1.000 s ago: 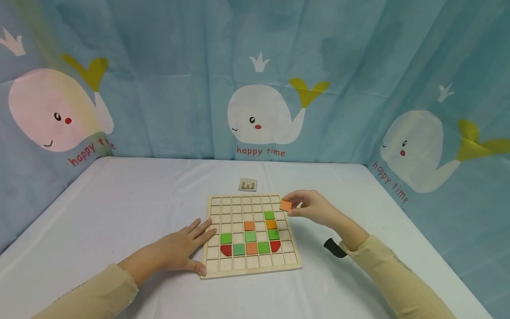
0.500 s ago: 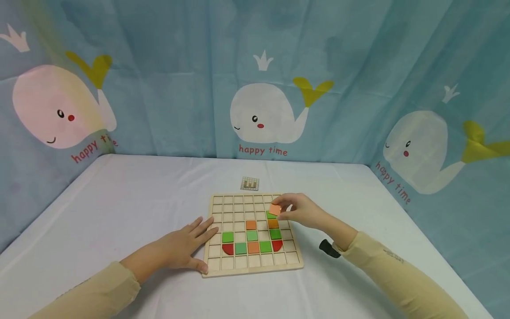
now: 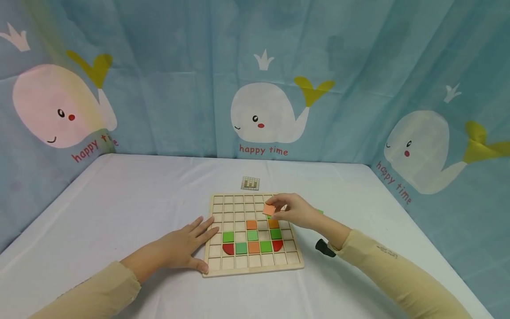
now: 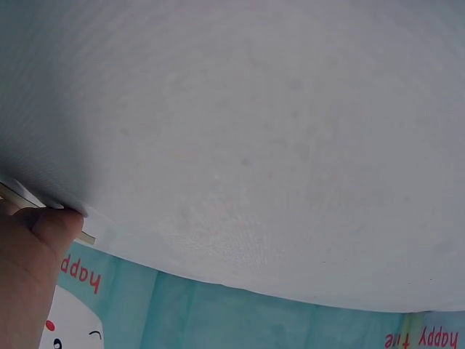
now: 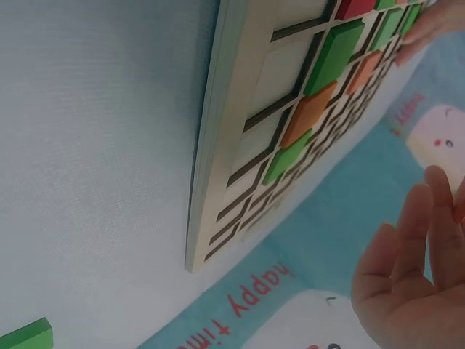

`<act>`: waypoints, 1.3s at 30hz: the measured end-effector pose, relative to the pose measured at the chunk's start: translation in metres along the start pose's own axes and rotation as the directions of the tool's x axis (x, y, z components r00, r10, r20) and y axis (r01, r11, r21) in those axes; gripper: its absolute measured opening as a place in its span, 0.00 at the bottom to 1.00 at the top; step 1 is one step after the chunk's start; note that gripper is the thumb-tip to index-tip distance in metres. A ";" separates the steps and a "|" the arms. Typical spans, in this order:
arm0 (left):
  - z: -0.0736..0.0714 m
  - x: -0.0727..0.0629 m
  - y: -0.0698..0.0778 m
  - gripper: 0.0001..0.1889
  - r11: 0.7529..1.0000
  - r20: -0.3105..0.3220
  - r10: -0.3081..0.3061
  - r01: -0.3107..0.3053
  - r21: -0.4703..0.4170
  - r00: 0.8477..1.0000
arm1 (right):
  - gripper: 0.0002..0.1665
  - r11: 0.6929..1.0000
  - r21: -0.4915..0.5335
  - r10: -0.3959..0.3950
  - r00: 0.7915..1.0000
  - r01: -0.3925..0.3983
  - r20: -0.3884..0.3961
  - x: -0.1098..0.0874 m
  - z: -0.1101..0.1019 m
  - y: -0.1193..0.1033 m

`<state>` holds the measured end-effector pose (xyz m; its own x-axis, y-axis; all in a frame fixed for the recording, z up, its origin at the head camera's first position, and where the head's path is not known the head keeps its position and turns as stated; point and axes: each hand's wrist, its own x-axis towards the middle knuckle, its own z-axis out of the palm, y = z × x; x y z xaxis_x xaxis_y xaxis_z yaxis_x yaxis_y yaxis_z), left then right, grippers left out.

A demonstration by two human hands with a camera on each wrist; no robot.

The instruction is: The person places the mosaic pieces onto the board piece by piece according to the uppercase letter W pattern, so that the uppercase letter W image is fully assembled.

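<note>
A wooden grid board [image 3: 255, 269] lies on the white table with green, orange and red tiles in several of its cells. My left hand [image 3: 179, 248] rests on the board's left side, fingers spread over the edge and thumb at the near corner. Above the board's right part, my right hand [image 3: 296, 210] pinches an orange square tile [image 3: 268, 209] between thumb and fingers. The tile overlaps a green tile in the far right column of pieces. In the right wrist view, only an edge of the orange tile [image 5: 461, 212] shows beside my fingers [image 5: 414, 225].
A small patterned card [image 3: 250, 183] lies beyond the board. A loose green block [image 5: 27, 336] lies on the table to the right, mostly hidden behind my right wrist in the head view. By my right cuff is a black object [image 3: 324, 247]. A whale-print curtain [image 3: 179, 88] surrounds the table.
My right hand has carried the orange tile leftward from the board's right edge to over the green tile. A green corner has appeared behind the right wrist. My left hand stays on the board.
</note>
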<state>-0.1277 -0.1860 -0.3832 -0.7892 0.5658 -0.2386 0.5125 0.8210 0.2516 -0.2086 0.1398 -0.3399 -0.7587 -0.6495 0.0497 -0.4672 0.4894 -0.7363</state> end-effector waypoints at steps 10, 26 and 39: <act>0.000 -0.002 0.002 0.56 1.000 -0.003 0.005 -0.005 -0.001 1.000 | 0.20 1.000 -0.017 -0.022 1.000 0.022 -0.008 0.007 0.010 -0.002; 0.000 -0.003 0.002 0.56 1.000 -0.013 0.009 -0.009 -0.007 1.000 | 0.18 0.998 -0.048 -0.038 0.999 0.040 0.038 0.022 0.030 0.002; -0.002 -0.002 0.003 0.56 1.000 -0.006 0.003 -0.003 -0.004 1.000 | 0.17 0.965 0.178 0.176 0.978 -0.193 0.109 0.039 0.043 -0.005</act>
<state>-0.1255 -0.1848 -0.3800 -0.7895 0.5680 -0.2323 0.5137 0.8188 0.2562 -0.2160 0.0870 -0.3631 -0.7751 -0.6127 -0.1545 -0.2235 0.4945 -0.8400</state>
